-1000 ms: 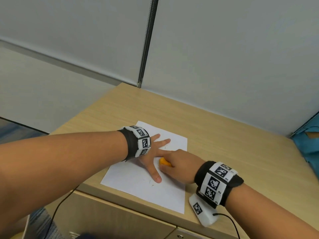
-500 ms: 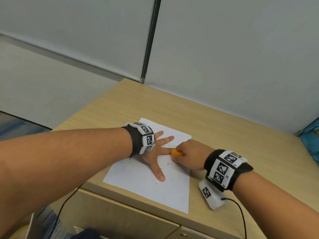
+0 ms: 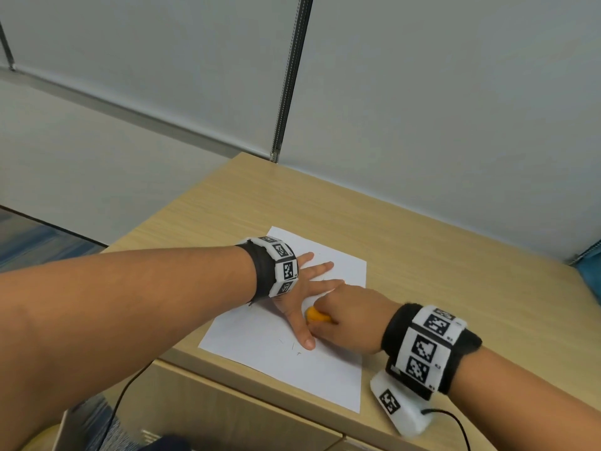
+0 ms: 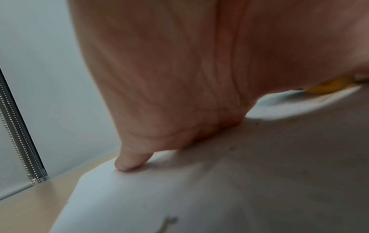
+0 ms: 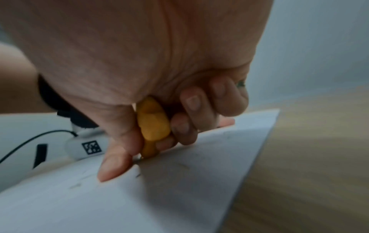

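Note:
A white sheet of paper [image 3: 260, 346] lies on the wooden table [image 3: 422, 255]. My left hand [image 3: 297, 296] presses flat on it, fingers spread and straight. My right hand [image 3: 325, 315] grips a short, stubby orange marking tool [image 3: 314, 314]. Its tip touches the paper in the crook between my left thumb and index finger. In the right wrist view the thumb and curled fingers wrap the orange tool [image 5: 152, 124]. Short dark marks [image 3: 294, 348] dot the sheet near the thumb. In the left wrist view the palm [image 4: 179, 78] rests on the paper [image 4: 139, 197].
A white box with a black-and-white marker [image 3: 400, 405] and a black cable [image 3: 455, 421] sits under my right wrist near the table's front edge. Grey wall panels stand close behind the table. The table's left edge drops to the floor. Something blue [image 3: 590, 271] is at the far right.
My right hand slid the orange tool out along the left index finger, then back down to the crook by the thumb. The left hand stayed flat on the paper.

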Demonstrator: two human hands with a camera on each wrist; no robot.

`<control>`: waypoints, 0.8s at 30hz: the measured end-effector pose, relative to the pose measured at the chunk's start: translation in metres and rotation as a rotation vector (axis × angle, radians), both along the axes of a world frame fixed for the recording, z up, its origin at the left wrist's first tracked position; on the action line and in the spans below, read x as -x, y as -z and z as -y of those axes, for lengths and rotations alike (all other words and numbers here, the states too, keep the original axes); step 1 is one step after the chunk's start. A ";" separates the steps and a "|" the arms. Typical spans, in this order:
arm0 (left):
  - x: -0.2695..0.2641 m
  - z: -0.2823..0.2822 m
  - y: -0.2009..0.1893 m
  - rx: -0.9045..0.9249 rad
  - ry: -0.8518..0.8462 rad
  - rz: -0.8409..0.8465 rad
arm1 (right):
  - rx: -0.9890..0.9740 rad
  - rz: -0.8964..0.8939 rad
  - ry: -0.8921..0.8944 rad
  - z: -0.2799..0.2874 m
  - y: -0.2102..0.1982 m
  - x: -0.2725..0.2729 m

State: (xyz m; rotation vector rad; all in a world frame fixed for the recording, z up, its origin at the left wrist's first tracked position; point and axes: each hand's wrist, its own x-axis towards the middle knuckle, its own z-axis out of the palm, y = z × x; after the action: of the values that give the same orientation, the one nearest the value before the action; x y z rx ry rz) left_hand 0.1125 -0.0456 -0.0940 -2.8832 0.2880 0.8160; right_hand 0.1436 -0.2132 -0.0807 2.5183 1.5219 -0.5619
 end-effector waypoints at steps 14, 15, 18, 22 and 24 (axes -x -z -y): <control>0.003 0.001 -0.002 0.046 -0.016 -0.005 | 0.050 0.094 0.084 -0.005 -0.012 -0.044; 0.003 0.001 -0.003 0.048 -0.023 -0.008 | 0.041 0.121 0.081 -0.005 -0.011 -0.041; 0.004 0.001 -0.005 0.024 -0.012 -0.014 | 0.040 0.047 -0.041 -0.008 -0.007 -0.005; 0.002 0.000 -0.003 0.010 -0.009 -0.014 | 0.036 0.019 0.056 -0.004 -0.009 -0.026; 0.003 0.001 -0.003 0.023 -0.022 -0.023 | 0.020 0.095 0.098 -0.003 -0.009 -0.040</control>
State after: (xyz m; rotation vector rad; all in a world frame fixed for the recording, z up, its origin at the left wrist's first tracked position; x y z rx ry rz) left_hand 0.1100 -0.0463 -0.0912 -2.9055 0.2703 0.8556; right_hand 0.1836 -0.2101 -0.0717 2.5767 1.3601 -0.4604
